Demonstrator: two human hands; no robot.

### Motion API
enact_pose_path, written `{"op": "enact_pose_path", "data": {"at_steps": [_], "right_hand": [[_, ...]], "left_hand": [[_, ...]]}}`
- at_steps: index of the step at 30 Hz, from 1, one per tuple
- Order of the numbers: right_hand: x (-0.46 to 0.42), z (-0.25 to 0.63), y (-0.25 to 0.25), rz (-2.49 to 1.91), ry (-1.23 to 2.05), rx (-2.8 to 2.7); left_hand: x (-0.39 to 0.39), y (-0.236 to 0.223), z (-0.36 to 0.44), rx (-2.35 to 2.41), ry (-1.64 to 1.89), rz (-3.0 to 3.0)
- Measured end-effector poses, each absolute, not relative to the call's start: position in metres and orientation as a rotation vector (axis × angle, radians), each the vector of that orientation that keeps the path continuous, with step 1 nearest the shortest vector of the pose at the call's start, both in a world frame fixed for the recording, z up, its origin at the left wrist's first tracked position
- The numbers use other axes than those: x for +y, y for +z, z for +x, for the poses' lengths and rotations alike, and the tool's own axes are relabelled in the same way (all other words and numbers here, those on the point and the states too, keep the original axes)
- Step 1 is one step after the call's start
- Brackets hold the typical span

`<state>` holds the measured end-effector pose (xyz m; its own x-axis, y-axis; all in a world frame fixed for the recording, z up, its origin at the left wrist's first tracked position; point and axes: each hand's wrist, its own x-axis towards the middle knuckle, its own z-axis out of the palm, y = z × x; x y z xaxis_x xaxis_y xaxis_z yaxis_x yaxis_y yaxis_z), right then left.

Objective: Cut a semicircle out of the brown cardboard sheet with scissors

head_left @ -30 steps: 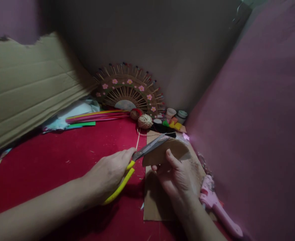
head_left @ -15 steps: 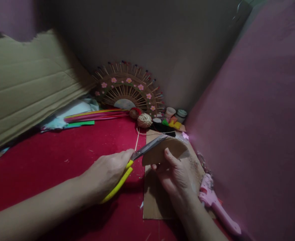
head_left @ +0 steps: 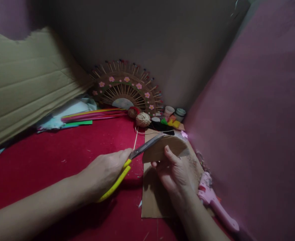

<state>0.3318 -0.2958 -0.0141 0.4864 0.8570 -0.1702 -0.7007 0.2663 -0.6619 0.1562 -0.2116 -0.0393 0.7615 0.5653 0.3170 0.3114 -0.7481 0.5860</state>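
Note:
My left hand (head_left: 104,174) is closed round the yellow handles of a pair of scissors (head_left: 139,152), whose grey blades reach up and right along the top edge of a curved brown cardboard piece (head_left: 162,149). My right hand (head_left: 176,172) grips that cardboard piece from below, thumb on its front face, holding it above a flat cardboard sheet (head_left: 152,197) on the red cloth (head_left: 62,160).
A pink glue gun (head_left: 212,201) lies right of the sheet. At the back stand a flowered stick fan (head_left: 126,88), twine balls (head_left: 142,118), small jars (head_left: 175,112), coloured strips (head_left: 94,114) and felt scraps. A large cardboard panel (head_left: 24,83) leans at left; a pink wall (head_left: 258,117) rises at right.
The view has drifted slightly, so everything sits a little to the left. Both hands keep their hold, and the scissor blades stay on the cardboard's top edge.

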Motion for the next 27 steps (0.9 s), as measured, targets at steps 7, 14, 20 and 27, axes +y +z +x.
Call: {"op": "enact_pose_path", "data": {"at_steps": [7, 14, 20, 27], "right_hand": [[-0.296, 0.331, -0.012, -0.768, 1.097, -0.207], [-0.297, 0.334, -0.014, -0.792, 1.103, -0.236], [-0.297, 0.332, -0.013, -0.803, 1.086, -0.229], [-0.297, 0.332, -0.012, -0.789, 1.089, -0.205]], "left_hand": [[-0.21, -0.04, 0.154, 0.697, 0.507, 2.648], [-0.206, -0.042, 0.151, 0.728, 0.53, 2.793], [-0.203, -0.038, 0.149, 0.717, 0.386, 2.936], [-0.202, -0.035, 0.144, 0.687, 0.346, 3.005]]}}
